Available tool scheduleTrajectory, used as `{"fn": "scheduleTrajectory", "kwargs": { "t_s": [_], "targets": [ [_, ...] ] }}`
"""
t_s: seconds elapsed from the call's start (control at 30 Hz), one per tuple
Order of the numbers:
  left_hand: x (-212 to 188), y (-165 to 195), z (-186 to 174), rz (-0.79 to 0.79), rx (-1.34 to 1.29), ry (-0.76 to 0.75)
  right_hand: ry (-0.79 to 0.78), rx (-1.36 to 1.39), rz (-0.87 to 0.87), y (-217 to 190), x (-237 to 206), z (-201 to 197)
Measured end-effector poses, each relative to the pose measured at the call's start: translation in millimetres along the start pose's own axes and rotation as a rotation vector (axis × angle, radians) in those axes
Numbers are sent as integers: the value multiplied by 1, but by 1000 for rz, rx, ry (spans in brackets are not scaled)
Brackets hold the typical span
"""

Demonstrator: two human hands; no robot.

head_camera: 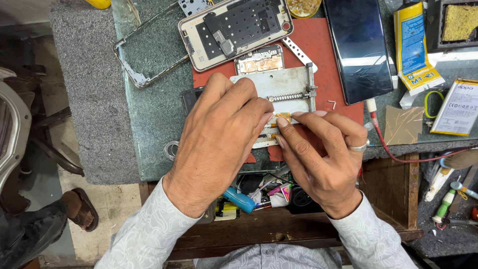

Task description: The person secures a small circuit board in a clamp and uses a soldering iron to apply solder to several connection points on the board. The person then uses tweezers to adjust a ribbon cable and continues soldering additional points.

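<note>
Both hands are meeting over the metal holder plate (286, 89) on the red mat (328, 55); left hand (219, 134) and right hand (318, 149) fingers are pinching a small gold part (283, 118) at its near edge.
</note>
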State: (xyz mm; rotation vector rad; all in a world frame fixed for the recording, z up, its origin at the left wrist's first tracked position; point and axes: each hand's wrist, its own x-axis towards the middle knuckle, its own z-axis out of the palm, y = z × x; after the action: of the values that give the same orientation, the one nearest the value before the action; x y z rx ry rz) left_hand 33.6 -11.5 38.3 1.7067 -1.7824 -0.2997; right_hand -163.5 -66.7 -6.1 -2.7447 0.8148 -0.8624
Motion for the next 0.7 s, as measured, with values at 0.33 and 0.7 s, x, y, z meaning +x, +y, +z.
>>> {"fn": "scheduleTrajectory", "kwargs": {
  "t_s": [0.33,0.7],
  "targets": [
    [1,1,-1,-16,-23,-15,9,9,9,0,0,0],
    [1,0,-1,-18,-62,4,172,227,241,5,-3,-16]
  ]
}}
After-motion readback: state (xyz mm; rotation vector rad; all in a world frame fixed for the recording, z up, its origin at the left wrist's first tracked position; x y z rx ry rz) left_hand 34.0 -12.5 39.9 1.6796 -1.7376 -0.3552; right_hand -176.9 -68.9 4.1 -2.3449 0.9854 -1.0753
